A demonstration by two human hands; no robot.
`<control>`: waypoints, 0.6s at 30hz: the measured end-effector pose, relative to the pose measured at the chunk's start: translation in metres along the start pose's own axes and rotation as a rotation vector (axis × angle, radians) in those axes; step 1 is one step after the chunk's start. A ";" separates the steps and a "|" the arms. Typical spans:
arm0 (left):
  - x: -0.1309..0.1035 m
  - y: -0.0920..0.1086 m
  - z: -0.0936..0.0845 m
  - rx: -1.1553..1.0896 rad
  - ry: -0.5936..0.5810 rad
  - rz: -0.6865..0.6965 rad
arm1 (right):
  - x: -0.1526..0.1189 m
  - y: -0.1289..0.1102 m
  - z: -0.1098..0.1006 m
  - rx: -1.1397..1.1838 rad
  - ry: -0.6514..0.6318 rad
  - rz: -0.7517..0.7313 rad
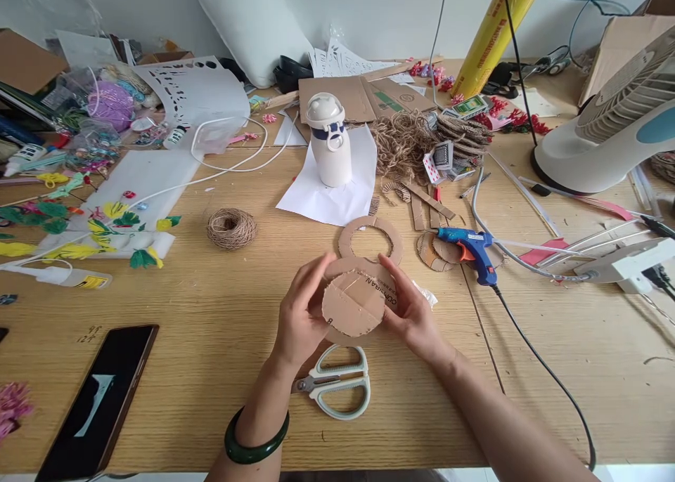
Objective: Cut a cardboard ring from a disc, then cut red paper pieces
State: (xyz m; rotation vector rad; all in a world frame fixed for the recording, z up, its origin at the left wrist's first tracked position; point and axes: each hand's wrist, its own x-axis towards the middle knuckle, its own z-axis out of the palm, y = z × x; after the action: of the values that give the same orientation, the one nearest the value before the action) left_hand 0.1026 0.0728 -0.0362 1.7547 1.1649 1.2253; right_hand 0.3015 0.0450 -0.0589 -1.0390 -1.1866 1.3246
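Observation:
Between my two hands is a round cardboard piece, a smaller disc in front of a wider printed ring or disc. My left hand grips its left edge, fingers behind. On the right edge, my right hand closes with thumb and fingers. Just beyond lies a flat cardboard ring on the table. Scissors with pale green-and-white handles rest below the held piece, blades partly hidden by my left wrist. A blue glue gun lies to the right, over round cardboard pieces.
A ball of twine sits left of centre, and a white bottle stands on paper behind. A phone lies at front left. At right are a fan, a power strip and cables. Tangled twine is heaped at the back.

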 end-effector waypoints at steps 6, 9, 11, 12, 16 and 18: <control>-0.001 0.002 0.004 -0.095 0.021 -0.075 | -0.003 -0.006 -0.003 -0.125 0.046 0.020; -0.003 0.005 0.009 -0.230 0.034 -0.216 | -0.004 -0.008 -0.001 -0.082 -0.001 0.101; -0.004 0.005 0.011 -0.286 0.076 -0.333 | -0.005 -0.009 0.000 -0.117 -0.052 0.113; -0.003 0.005 0.011 -0.303 0.106 -0.395 | -0.006 -0.009 0.001 -0.145 -0.069 0.104; -0.001 0.002 0.013 -0.353 0.218 -0.586 | -0.007 -0.009 0.003 -0.210 -0.112 0.087; 0.000 -0.001 0.014 -0.394 0.227 -0.637 | -0.006 -0.008 0.004 -0.180 -0.109 0.109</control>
State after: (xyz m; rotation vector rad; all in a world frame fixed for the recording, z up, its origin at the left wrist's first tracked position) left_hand 0.1154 0.0726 -0.0410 0.8706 1.3566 1.1618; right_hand 0.2992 0.0382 -0.0507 -1.1867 -1.3675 1.3933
